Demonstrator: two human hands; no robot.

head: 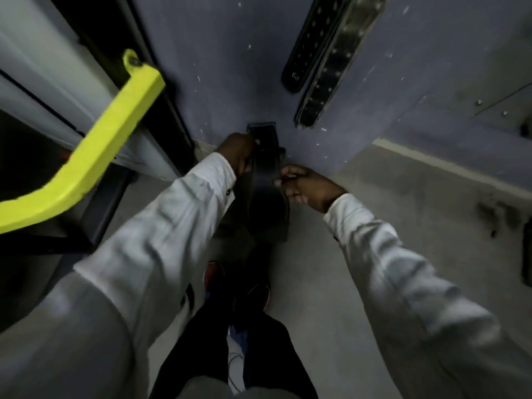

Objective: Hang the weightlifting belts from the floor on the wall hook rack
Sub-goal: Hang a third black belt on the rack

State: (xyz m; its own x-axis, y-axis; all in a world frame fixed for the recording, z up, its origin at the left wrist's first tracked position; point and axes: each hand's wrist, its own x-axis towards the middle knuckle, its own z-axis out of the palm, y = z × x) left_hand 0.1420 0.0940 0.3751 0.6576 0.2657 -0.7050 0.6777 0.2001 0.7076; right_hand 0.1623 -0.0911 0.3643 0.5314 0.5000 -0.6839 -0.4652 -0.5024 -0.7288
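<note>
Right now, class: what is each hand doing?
Left hand: closed on the black leather weightlifting belt.
Right hand: closed on the same belt's edge.

I stood facing the wall, and everything sat around the belt I held up against it. My left hand gripped the belt's left edge near its top end, and my right hand pinched its right edge a little lower. Above and to the right of that belt, two hanging belts lay side by side on the wall. The bent bar stood well to its left. Below it lay the floor and my shoes.
</note>
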